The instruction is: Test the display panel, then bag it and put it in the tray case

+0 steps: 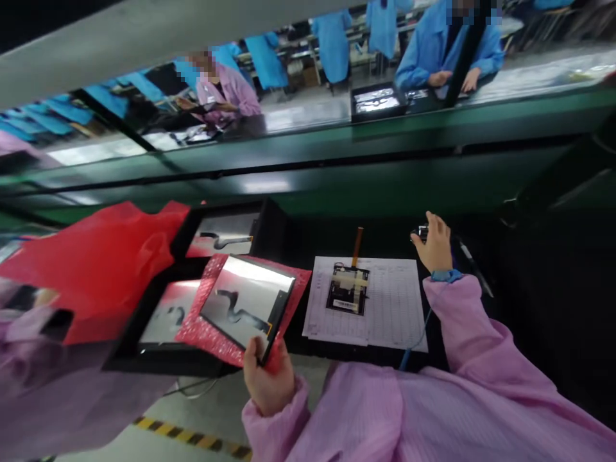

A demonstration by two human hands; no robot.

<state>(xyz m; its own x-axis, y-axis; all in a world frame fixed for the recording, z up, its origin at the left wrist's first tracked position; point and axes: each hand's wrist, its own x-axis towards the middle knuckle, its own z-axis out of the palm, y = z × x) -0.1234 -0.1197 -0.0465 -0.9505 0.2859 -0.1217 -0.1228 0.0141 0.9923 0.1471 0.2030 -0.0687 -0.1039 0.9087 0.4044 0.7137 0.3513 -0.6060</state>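
The left hand (267,380) grips a flat display panel (246,300) by its near bottom corner, thumb lying on the glossy face, the other fingers curled out of sight underneath, so the panel juts up and away from the palm, tilted toward the camera. A dark, wavy ribbon cable (237,309) shows across its face. Under the panel, caught in the same grip, sits a sheet of red bubble wrap (206,330), its edges poking out on the left and bottom sides. Just to the left, a black tray (126,350) carries another panel, and beyond it a second black tray (192,224) stands partly under a big red plastic bag (101,256). Over on the far side, the right hand (436,247) is stretched out, fingers bent around a small dark object (421,232) at the fingertips; it is too small to tell what it is or how tightly it is pinched. A blue wrist strap (446,276) circles that wrist. Between the two hands lies a white printed sheet (394,308) with a small circuit module (348,289) resting on it, an orange flex strip (357,246) sticking out past its far edge.
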